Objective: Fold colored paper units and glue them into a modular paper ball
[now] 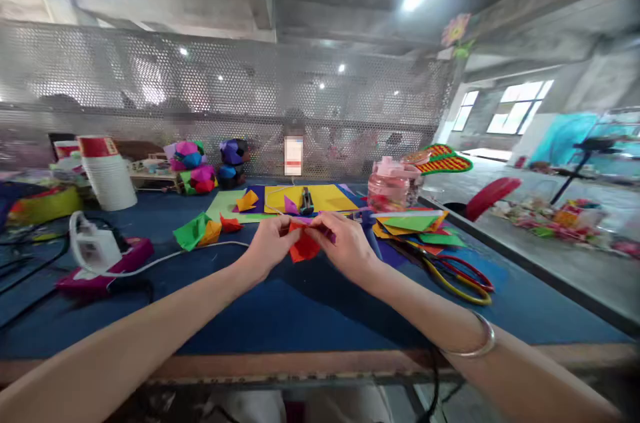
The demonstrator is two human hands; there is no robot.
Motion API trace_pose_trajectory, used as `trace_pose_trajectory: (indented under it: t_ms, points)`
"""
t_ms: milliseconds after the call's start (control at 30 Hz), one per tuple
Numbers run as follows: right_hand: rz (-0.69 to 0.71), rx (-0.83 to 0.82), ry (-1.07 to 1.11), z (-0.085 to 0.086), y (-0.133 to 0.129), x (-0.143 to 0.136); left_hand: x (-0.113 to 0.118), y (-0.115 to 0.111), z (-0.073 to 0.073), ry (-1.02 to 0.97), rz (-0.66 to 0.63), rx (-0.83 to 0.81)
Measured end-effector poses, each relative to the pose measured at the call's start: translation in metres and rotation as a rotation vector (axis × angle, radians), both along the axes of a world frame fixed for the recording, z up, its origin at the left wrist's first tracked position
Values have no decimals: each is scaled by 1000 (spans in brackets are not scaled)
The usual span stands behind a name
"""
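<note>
Fingers first: thumb and fingertips of the left hand (270,244) pinch one upper corner of a red paper piece (304,248); the right hand (345,241) pinches the other. The piece hangs between them, just above the blue tabletop (225,323).

Progress, as judged: red piece is shaped but not set down. Already folded, left of the hands: a green piece (189,233), an orange piece (212,232) touching it, a small red piece (231,225). Beyond, a yellow sheet (327,197) lies flat, unworked; to the right, a paper pile (417,223) and scissors (445,281) near it. Two multicoloured paper balls (193,166) (233,161) stand farther back, apparently complete.

Hard to make out: the red piece's far side and exact folds; something purple behind the fingers, partly covered. Black tool on the sheets (307,201), perhaps a stapler. Upright screen (293,156) blurred, unreadable. Both forearms cut off below.
</note>
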State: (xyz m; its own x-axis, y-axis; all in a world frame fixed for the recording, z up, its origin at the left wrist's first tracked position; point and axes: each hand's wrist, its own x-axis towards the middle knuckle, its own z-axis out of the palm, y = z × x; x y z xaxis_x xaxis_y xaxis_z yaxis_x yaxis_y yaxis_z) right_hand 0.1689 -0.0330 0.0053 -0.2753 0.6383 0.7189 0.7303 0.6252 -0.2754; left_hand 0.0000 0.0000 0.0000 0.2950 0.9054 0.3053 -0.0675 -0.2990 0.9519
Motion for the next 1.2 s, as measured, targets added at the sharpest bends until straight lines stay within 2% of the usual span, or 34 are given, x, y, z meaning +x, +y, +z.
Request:
trace_pose_trajectory:
  t_ms: [167, 300, 400, 567, 667, 800, 933, 1100, 1200]
  points:
    - [-6, 9, 68, 1, -6, -3, 4, -7, 1, -2, -41, 15]
    - [2, -151, 220, -2, -3, -3, 4, -6, 1, 8, -25, 29]
    - [17, -243, 243, -3, -1, -2, 4, -4, 1, 12, -24, 20]
    - [17, -180, 183, -3, -1, 1, 5, -3, 0, -3, -50, 4]
    - [-10, -125, 178, -2, -2, 1, 5, -5, 0, -21, -78, -63]
    - [-28, -154, 193, -1, -3, 0, 5, -8, 4, -14, -100, -197]
    - [-43, -213, 176, 7, -5, 1, 2, -6, 7, -11, -62, -209]
    - [-86, -265, 150, 20, -33, 17, -4, 2, 6, -10, -30, -276]
    - [-213, -317, 107, 14, -60, 41, -6, 7, 3, -13, -26, -248]
